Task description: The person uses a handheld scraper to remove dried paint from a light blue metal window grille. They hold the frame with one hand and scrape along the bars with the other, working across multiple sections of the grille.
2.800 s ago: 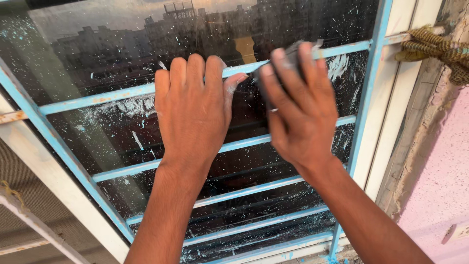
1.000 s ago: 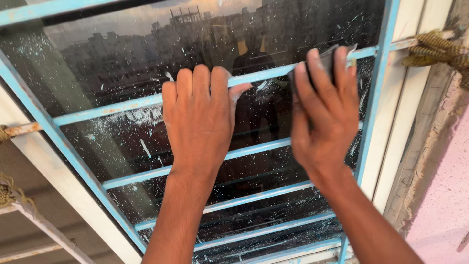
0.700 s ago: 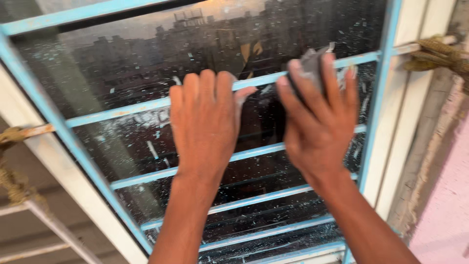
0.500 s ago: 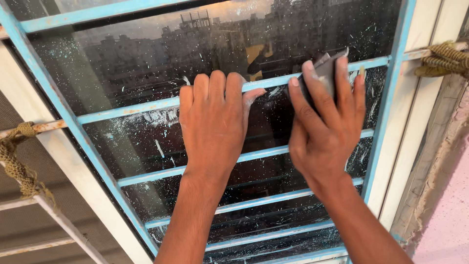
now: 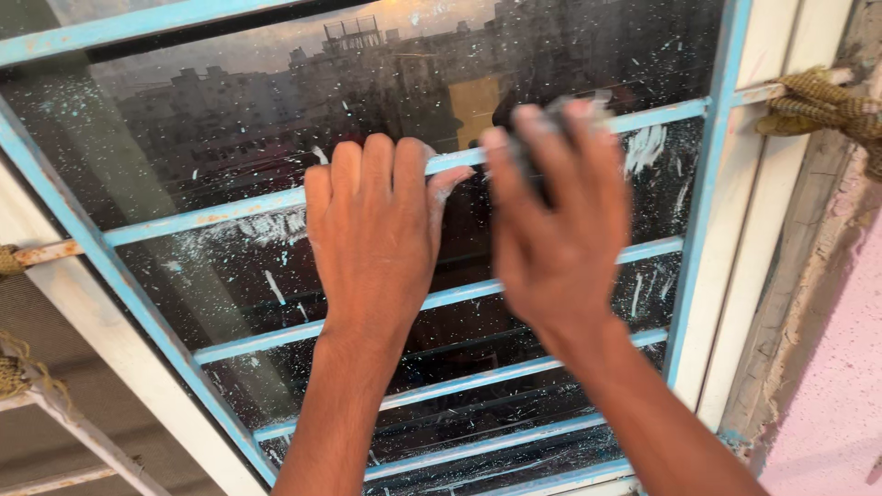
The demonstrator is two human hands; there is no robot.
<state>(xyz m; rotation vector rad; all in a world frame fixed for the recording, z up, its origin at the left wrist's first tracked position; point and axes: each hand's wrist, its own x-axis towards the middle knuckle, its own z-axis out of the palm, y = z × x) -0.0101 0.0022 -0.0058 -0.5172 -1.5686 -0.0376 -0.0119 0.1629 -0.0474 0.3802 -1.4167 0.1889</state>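
A window with dark glass (image 5: 230, 110) speckled with pale paint fills the view, crossed by light blue bars (image 5: 230, 209). My left hand (image 5: 372, 239) lies flat against a bar and the glass, fingers together and pointing up. Just to its right, my right hand (image 5: 556, 220) is blurred with motion and presses a small grey pad (image 5: 574, 106) against the upper blue bar. Only the pad's top edge shows above my fingertips. Scrape marks (image 5: 648, 147) show on the glass beside it.
The blue window frame (image 5: 712, 184) and a white outer frame (image 5: 763, 239) run down the right. Coarse rope (image 5: 822, 101) is knotted around a bar end at top right. A rough pink wall (image 5: 836, 395) lies beyond. More rope (image 5: 14, 372) hangs at left.
My right hand has slid left along the upper bar with the pad, closer to my left hand. My left hand has stayed pressed on the bar. The camera view shifted slightly.
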